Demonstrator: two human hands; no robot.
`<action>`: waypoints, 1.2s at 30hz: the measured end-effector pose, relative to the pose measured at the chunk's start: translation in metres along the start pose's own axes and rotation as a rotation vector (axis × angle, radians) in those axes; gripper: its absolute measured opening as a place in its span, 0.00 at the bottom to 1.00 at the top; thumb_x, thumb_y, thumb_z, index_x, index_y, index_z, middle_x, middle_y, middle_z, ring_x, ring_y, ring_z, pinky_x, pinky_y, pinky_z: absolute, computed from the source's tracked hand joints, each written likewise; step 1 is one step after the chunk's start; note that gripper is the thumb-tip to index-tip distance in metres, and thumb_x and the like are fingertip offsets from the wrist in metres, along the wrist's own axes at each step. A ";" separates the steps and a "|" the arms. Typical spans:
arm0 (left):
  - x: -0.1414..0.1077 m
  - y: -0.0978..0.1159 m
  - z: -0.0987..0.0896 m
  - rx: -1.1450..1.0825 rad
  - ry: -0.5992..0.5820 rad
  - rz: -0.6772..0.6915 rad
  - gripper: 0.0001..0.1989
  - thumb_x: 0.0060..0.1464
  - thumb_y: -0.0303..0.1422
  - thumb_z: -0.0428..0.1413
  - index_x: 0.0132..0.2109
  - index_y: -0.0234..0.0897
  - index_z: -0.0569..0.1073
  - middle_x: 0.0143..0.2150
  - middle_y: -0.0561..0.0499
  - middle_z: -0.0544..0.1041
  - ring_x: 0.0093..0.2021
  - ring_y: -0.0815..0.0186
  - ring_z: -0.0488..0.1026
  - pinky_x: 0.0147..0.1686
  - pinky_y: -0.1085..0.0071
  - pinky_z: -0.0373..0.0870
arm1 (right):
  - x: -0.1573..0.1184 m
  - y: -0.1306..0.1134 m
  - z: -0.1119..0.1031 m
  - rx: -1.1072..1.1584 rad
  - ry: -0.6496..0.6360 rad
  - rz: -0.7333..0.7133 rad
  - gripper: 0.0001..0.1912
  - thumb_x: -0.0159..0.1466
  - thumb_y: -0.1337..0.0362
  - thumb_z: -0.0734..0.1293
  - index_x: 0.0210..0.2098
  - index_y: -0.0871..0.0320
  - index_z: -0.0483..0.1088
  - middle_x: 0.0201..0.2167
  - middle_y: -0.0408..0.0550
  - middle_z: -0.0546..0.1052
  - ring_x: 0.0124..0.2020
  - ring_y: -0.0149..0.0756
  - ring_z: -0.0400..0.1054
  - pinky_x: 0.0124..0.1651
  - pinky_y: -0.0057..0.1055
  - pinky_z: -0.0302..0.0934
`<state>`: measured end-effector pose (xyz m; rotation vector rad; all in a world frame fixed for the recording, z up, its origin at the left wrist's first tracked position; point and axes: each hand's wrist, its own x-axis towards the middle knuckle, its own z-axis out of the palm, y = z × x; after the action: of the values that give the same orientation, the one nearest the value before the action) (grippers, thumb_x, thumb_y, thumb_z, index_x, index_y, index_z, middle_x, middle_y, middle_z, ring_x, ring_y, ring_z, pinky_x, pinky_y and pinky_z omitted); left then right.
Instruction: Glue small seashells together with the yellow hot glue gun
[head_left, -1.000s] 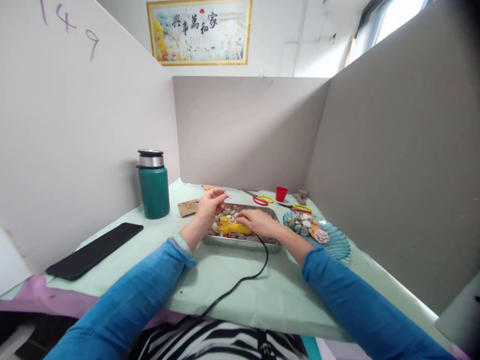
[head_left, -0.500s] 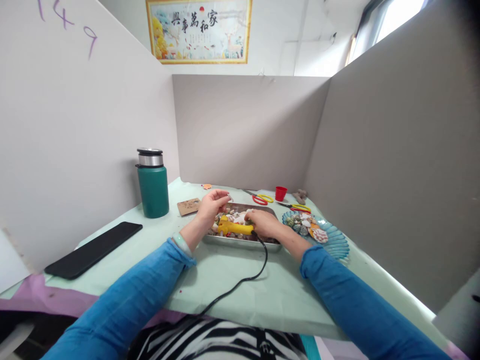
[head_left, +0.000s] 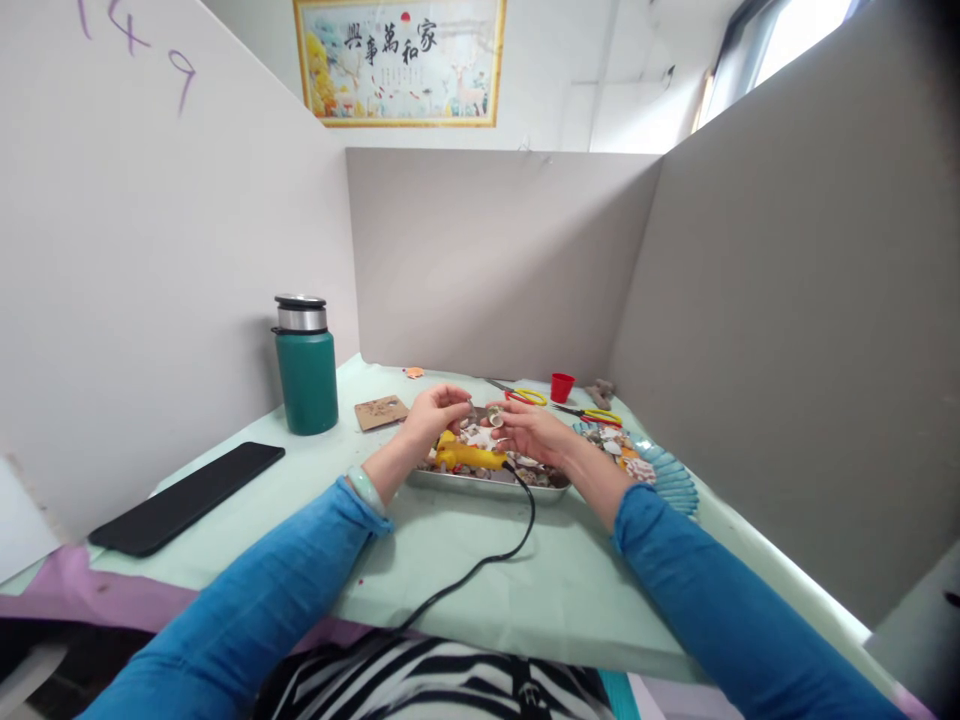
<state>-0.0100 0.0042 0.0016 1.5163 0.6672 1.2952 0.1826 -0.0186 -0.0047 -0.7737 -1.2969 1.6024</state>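
Note:
My left hand point(head_left: 439, 412) is over the back left of a metal tray point(head_left: 487, 484), thumb and fingers pinched on a small pale piece point(head_left: 471, 411) that I cannot make out well. Facing it, my right hand point(head_left: 531, 432) holds a small greenish-white shell point(head_left: 496, 416) between thumb and fingers. Both hands hover above the tray, close together. Many shells point(head_left: 534, 474) fill the tray. Across it lies a yellow glue gun point(head_left: 469, 456), its black cord point(head_left: 480, 568) running down toward my lap. Neither hand touches the glue gun.
To the right, a blue scalloped plate point(head_left: 673, 482) bears more shells. Behind the tray lie scissors point(head_left: 525, 396), yellow-handled pliers point(head_left: 592, 415) and a red cup point(head_left: 562, 387). On the left are a brown card point(head_left: 379, 412), a green bottle point(head_left: 306, 375) and a black slab point(head_left: 191, 497). Grey panels point(head_left: 495, 260) enclose the table.
My right hand has risen from the shells in the tray with a greenish-white shell. My left hand has shifted slightly right and down, bringing the two closer. The glue gun stays in place.

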 end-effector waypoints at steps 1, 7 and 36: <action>0.000 -0.001 0.000 0.011 -0.008 0.004 0.11 0.39 0.30 0.62 0.33 0.32 0.71 0.24 0.55 0.70 0.17 0.75 0.64 0.19 0.75 0.63 | 0.000 0.001 -0.001 0.000 -0.015 0.000 0.10 0.59 0.70 0.66 0.41 0.59 0.66 0.35 0.49 0.75 0.29 0.30 0.70 0.32 0.30 0.67; 0.004 -0.009 -0.001 0.114 -0.012 0.054 0.09 0.41 0.30 0.60 0.33 0.33 0.71 0.25 0.54 0.71 0.17 0.75 0.64 0.19 0.75 0.64 | 0.006 0.007 -0.007 -0.024 -0.028 0.012 0.08 0.60 0.65 0.66 0.39 0.60 0.66 0.34 0.50 0.76 0.28 0.30 0.70 0.32 0.30 0.67; -0.009 -0.005 0.004 0.641 0.049 0.410 0.04 0.47 0.26 0.55 0.32 0.38 0.73 0.26 0.53 0.73 0.24 0.70 0.65 0.27 0.75 0.57 | 0.007 0.009 0.014 -0.196 0.177 -0.014 0.13 0.57 0.56 0.69 0.34 0.59 0.66 0.28 0.46 0.74 0.18 0.23 0.61 0.14 0.18 0.43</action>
<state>-0.0073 -0.0030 -0.0064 2.2352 0.8886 1.5054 0.1655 -0.0185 -0.0093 -1.0009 -1.3394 1.3752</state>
